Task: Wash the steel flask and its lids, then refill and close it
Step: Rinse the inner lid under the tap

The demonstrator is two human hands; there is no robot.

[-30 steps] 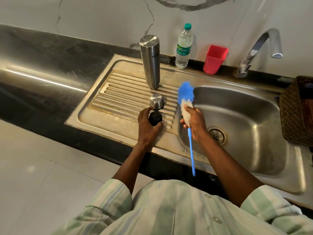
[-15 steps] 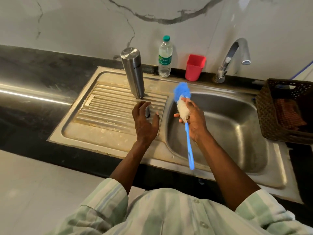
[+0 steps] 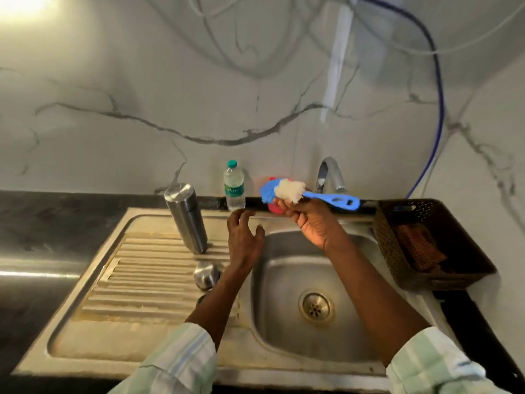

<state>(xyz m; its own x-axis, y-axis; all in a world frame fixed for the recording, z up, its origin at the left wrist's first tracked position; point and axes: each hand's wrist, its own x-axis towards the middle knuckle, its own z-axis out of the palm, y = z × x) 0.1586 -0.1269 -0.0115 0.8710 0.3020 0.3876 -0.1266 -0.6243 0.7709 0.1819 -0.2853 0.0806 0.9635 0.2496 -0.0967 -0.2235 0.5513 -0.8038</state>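
Blue and white brush [image 3: 287,191] sits in the right hand [image 3: 312,220], fingers curled round its fluffy end, up over the sink [image 3: 287,331]; the left hand [image 3: 244,240] floats with loose fingers, holding nothing; the steel flask [image 3: 186,217] stands upside down on the ridged drainer [image 3: 136,285]; its round steel lid [image 3: 206,274] lies just below.

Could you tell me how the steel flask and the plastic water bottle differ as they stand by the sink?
The steel flask is opaque brushed metal; the plastic water bottle is clear, with a green cap and label. The flask stands on the ribbed drainboard; the bottle stands behind it, by the wall. The flask looks wider and leans in this view; the bottle looks upright. Neither is being held.
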